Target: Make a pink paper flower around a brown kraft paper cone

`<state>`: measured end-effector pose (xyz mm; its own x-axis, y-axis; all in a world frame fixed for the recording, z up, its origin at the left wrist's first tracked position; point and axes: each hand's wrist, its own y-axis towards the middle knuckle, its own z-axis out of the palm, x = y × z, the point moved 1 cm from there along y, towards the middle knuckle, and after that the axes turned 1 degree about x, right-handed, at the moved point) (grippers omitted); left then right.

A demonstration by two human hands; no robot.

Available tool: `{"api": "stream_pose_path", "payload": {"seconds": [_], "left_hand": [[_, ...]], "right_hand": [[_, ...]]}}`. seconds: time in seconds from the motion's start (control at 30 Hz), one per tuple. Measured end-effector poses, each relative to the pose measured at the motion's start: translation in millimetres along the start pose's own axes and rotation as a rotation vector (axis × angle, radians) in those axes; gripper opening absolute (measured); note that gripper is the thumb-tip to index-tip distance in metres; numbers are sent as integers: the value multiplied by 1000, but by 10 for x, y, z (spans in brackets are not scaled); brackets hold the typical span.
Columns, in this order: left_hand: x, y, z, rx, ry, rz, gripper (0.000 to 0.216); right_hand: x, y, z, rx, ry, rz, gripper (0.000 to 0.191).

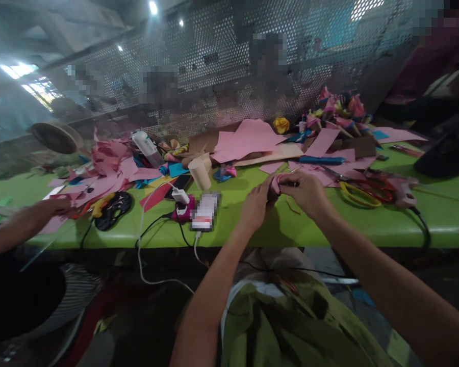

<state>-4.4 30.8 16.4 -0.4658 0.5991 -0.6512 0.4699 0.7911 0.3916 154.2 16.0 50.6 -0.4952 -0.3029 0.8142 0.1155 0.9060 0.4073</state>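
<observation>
My left hand (pixel 258 200) and my right hand (pixel 304 191) meet above the green tabletop, both closed on a small piece of pink paper (pixel 276 184). It looks curled or folded, and fingers cover much of it. My right thumb and fingers pinch its upper edge. A thin yellowish strip (pixel 291 206) lies just under my right hand. To the right rest scissors (pixel 359 193) with yellow and red handles, beside a pinkish glue gun (pixel 403 192) with a black cord. Behind my hands is a blue pen-like object (pixel 321 160).
Pink paper sheets (pixel 248 140) and finished-looking paper flowers (pixel 336 112) pile along the back. A cardboard tube (pixel 199 174), a phone (pixel 205 211) and a power adapter (pixel 183 208) with cables stand left of me. At far left is a co-worker's arm (pixel 26 224).
</observation>
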Motion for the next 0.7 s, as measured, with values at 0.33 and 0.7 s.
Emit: {"api": "stream_pose_path", "payload": {"seconds": [0.33,0.7], "left_hand": [[-98,13,-7,89,269,-84,64],[-69,4,43,105,250,-83,63]], "right_hand": [[-40,60,-62,39,-82,82,12],[-57,76,-88,128,-65,91,13]]}}
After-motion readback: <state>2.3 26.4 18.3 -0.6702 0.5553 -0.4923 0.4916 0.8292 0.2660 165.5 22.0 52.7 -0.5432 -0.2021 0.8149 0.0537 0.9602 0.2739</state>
